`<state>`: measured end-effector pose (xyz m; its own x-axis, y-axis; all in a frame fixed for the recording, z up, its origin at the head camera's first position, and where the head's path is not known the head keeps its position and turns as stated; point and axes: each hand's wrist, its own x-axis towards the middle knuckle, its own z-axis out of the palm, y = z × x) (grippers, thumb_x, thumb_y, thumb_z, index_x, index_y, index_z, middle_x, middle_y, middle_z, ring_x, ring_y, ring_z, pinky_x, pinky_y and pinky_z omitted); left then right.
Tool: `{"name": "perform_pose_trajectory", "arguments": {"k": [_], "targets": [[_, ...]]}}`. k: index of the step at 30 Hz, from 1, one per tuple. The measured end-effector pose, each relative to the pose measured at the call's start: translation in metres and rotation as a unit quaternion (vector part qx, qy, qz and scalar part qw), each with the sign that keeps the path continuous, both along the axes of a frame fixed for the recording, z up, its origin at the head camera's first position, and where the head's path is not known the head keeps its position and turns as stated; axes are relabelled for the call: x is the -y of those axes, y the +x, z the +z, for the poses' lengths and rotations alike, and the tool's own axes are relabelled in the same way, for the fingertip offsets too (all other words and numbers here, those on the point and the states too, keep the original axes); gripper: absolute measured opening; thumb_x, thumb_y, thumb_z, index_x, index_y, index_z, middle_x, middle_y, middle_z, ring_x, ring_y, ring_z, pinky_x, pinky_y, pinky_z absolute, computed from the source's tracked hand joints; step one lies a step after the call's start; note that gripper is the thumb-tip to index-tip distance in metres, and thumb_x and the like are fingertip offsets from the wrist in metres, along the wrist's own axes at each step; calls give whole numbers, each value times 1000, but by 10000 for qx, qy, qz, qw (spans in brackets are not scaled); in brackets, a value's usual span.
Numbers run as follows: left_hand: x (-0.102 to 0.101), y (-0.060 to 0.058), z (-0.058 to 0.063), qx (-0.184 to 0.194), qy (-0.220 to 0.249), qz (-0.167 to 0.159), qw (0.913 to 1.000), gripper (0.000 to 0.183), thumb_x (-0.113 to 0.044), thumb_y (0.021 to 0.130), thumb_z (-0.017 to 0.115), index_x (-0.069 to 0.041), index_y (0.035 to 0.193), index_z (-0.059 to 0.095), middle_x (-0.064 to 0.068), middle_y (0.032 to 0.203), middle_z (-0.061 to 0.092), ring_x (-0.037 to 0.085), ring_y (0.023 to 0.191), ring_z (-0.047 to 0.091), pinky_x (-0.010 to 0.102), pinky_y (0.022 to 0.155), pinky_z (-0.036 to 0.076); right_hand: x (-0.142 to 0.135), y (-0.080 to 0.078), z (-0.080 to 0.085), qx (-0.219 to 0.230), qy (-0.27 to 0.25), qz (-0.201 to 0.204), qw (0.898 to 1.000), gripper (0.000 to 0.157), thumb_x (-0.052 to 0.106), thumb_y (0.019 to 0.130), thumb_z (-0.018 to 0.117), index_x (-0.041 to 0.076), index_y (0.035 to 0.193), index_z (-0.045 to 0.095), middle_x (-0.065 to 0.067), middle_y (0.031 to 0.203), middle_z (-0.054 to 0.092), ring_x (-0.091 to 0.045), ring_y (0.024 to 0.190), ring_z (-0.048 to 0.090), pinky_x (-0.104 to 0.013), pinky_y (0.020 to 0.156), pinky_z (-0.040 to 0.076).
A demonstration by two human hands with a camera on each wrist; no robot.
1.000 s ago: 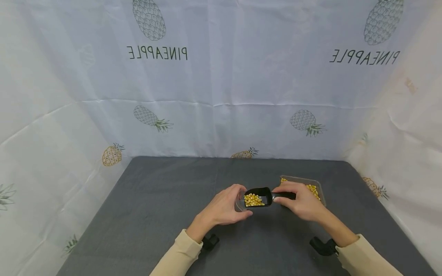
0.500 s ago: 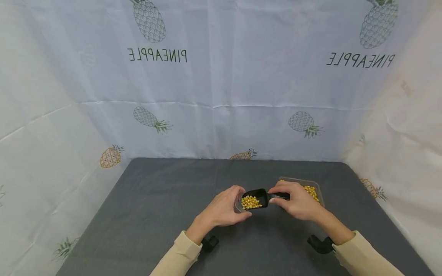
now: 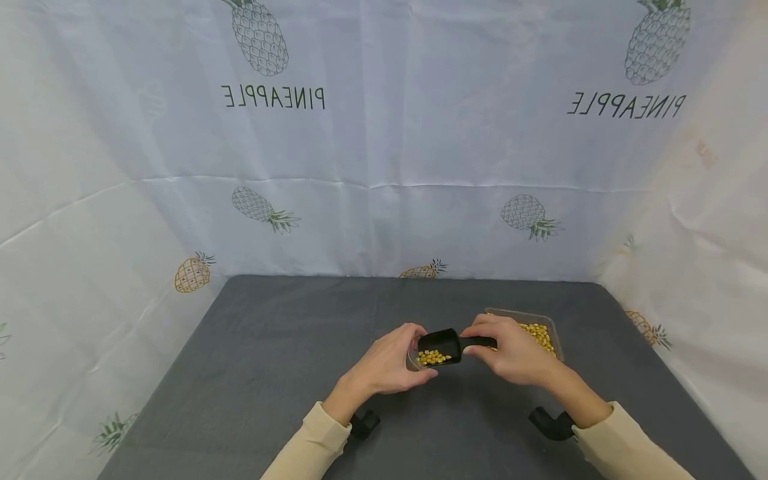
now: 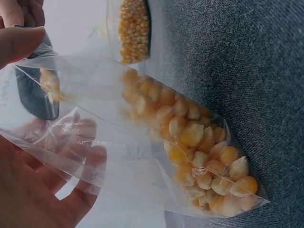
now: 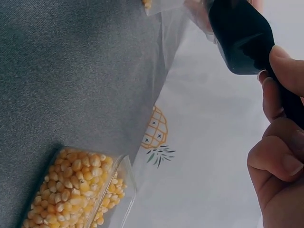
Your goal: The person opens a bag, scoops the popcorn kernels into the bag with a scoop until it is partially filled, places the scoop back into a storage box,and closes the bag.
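My left hand [image 3: 390,363] holds a clear plastic bag [image 4: 135,175] by its mouth, with thumb and fingers curved round the opening. Corn kernels [image 4: 204,161] fill the bag's lower part, which reaches down close over the cloth. Between finger and thumb, my right hand [image 3: 516,350] grips the handle of a black scoop [image 3: 444,341]. The scoop's front end lies inside the bag's mouth, tipped toward it. Some kernels still lie along the scoop's near side, and a few show at its lip in the left wrist view.
A clear rectangular container [image 5: 129,173] of corn kernels [image 5: 66,190] stands on the grey cloth-covered table [image 3: 288,347], behind my right hand. A pale curtain [image 3: 384,133] printed with pineapples hangs behind and at both sides. Black wrist mounts sit under both wrists.
My right hand has shifted a little left, pushing the scoop further into the bag's mouth and tilting it. Fewer kernels lie in the scoop now. The left hand has stayed nearly still.
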<state>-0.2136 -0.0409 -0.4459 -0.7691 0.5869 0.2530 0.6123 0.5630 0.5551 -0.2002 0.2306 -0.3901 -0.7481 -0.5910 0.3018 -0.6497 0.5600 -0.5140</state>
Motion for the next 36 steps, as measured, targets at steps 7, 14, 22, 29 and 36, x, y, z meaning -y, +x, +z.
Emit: {"name": "perform_pose_trajectory", "arguments": {"k": [7, 14, 22, 29, 36], "targets": [[0, 0, -1, -65, 25, 3, 10000, 59, -45, 88, 76, -13, 133, 54, -3, 110, 59, 7, 86, 53, 23, 71, 47, 7, 1, -1, -248, 112, -38, 9996, 21, 10, 89, 79, 9, 109, 76, 4, 94, 63, -3, 74, 51, -26, 63, 46], [1, -1, -3, -127, 110, 9, 9999, 59, -43, 87, 77, -13, 132, 55, -2, 116, 60, 7, 85, 53, 24, 72, 47, 12, 4, 1, -236, 179, -80, 9995, 23, 8, 87, 79, 8, 110, 76, 8, 94, 61, -3, 75, 51, -26, 64, 47], [0, -1, -4, -158, 149, -10, 9998, 59, -43, 87, 78, -14, 132, 54, -2, 117, 60, 8, 87, 54, 25, 74, 49, 10, 7, 1, -347, 208, -77, 9992, 22, 8, 87, 80, 10, 109, 76, 10, 95, 60, -2, 76, 51, -26, 64, 46], [0, 0, -3, -137, 151, -36, 9998, 58, -43, 87, 77, -14, 132, 54, -3, 114, 60, 8, 87, 54, 24, 72, 48, 9, 9, 2, -512, 247, -68, 9984, 22, 7, 86, 80, 10, 108, 76, 10, 94, 59, -1, 74, 50, -25, 62, 45], [1, -1, -3, -119, 126, -68, 9998, 57, -43, 88, 76, -15, 132, 54, -5, 109, 58, 8, 88, 53, 23, 71, 46, 7, 11, 4, -813, 353, -35, 9961, 22, 8, 85, 81, 10, 107, 77, 10, 93, 58, 0, 72, 49, -24, 61, 44]]}}
